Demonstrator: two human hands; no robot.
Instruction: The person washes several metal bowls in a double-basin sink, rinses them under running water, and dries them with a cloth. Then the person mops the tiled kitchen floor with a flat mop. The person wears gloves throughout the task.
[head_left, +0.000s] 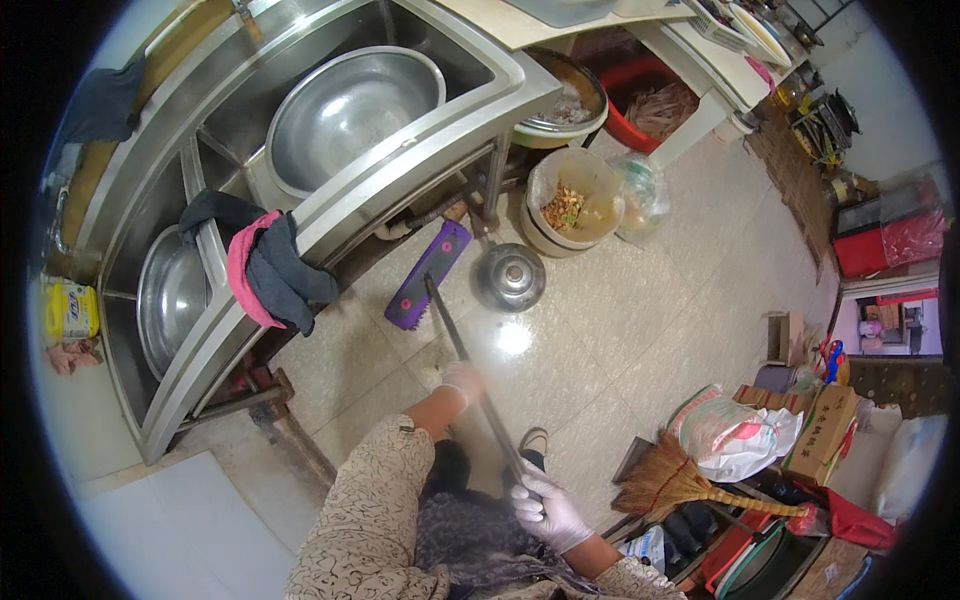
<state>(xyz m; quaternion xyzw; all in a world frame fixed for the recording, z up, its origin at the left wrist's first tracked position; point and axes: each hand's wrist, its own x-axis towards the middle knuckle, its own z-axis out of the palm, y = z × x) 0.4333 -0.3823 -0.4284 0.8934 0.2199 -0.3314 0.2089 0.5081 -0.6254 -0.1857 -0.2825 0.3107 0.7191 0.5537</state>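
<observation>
A floor brush with a purple edge and dark bristles (429, 276) rests on the tiled floor, near the foot of the steel sink unit. Its long dark handle (491, 420) slants towards me. My left hand (463, 384), in a thin translucent glove and slightly blurred, grips the handle partway along. Nearer to my body, my right hand (550, 506), gloved in white, is closed round the handle's upper part. To the right of the brush head stands a round metal kettle-like vessel (513, 277) on the tiles.
Beside the vessel stand a lined bucket of food scraps (576, 202) and a filled plastic bag (639, 196). Steel sinks (420, 154) with basins line the left, with cloths (281, 262) over their edge. At the lower right lie a straw broom (667, 476), a sack (731, 435) and a cardboard box (821, 431).
</observation>
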